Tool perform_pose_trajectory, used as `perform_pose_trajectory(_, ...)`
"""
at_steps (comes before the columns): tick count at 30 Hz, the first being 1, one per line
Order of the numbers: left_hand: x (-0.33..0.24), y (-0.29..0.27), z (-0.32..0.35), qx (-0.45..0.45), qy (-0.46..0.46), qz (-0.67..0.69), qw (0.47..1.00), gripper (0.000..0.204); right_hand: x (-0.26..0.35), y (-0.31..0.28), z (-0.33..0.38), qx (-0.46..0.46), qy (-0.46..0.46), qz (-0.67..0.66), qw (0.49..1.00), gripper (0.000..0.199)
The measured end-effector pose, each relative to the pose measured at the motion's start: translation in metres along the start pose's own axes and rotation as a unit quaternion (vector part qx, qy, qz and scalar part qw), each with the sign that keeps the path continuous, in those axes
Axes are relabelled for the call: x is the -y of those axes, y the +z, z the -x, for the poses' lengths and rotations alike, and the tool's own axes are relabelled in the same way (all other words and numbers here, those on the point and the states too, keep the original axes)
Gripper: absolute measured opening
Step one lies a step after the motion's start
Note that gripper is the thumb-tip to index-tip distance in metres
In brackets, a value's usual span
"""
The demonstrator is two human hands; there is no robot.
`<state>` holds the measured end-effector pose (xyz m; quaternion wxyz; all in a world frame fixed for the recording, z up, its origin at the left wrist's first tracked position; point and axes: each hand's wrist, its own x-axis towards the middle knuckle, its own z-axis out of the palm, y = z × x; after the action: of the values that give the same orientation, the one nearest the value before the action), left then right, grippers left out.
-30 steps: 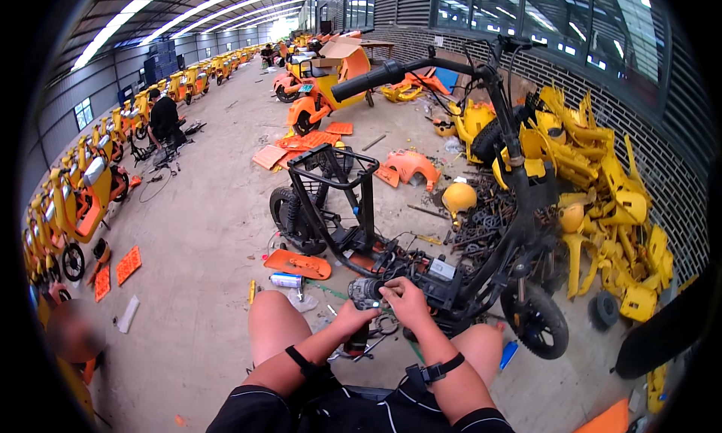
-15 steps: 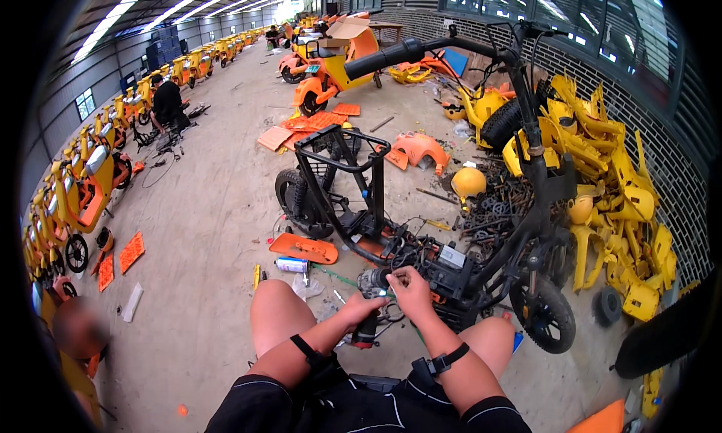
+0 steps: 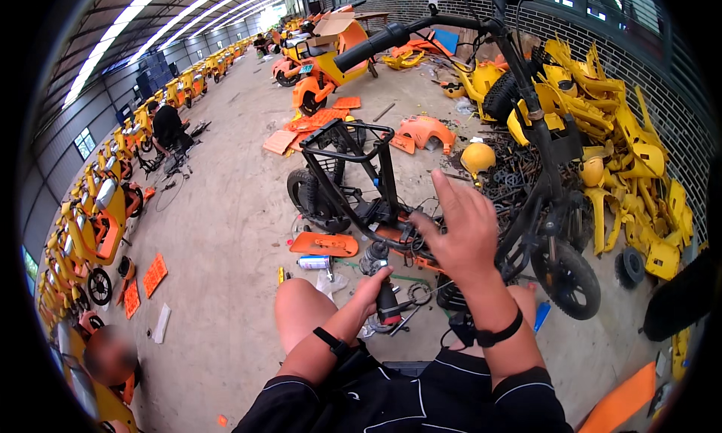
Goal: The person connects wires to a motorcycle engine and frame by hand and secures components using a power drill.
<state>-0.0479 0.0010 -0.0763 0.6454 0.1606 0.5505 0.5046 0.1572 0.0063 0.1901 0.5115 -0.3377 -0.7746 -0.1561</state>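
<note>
My left hand [image 3: 368,288] is wrapped round a cordless power tool [image 3: 388,301] with a grey head and a black and red body. The tool is in front of my knees, its head pointing away from me. My right hand [image 3: 468,226] is raised, fingers apart, with nothing visible in it. Behind that hand stands the black frame [image 3: 385,173] of a stripped electric bike, rear wheel at left and front wheel [image 3: 565,279] at right. The hand hides part of the frame's low middle section.
An orange panel [image 3: 325,244], a spray can [image 3: 313,262] and loose tools lie near my left knee. Yellow body panels [image 3: 639,162] and dark metal parts are heaped at right. Yellow bikes [image 3: 105,215] line the left. A person [image 3: 167,128] crouches farther off; another is at lower left.
My right hand has come away from beside the tool's head, rising to the right and opening. The left hand keeps the tool. The view has shifted, and the scene sits differently in it.
</note>
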Motion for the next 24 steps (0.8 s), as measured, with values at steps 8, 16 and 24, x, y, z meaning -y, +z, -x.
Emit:
perform_pose_trajectory(8,-0.009,-0.015,0.012,-0.007,0.013,-0.004,1.0,0.043,0.002,-0.008,-0.021,-0.074,0.005,0.056,0.996,0.056)
perform_pose_trajectory(16,-0.01,-0.027,0.017,-0.023,0.004,0.0,1.0,0.041,0.01,-0.012,-0.018,-0.024,0.085,-0.002,0.996,0.064)
perform_pose_trajectory(24,-0.008,-0.014,0.01,-0.01,-0.003,-0.024,1.0,0.041,0.004,0.028,0.059,0.219,0.153,-0.036,0.963,0.052)
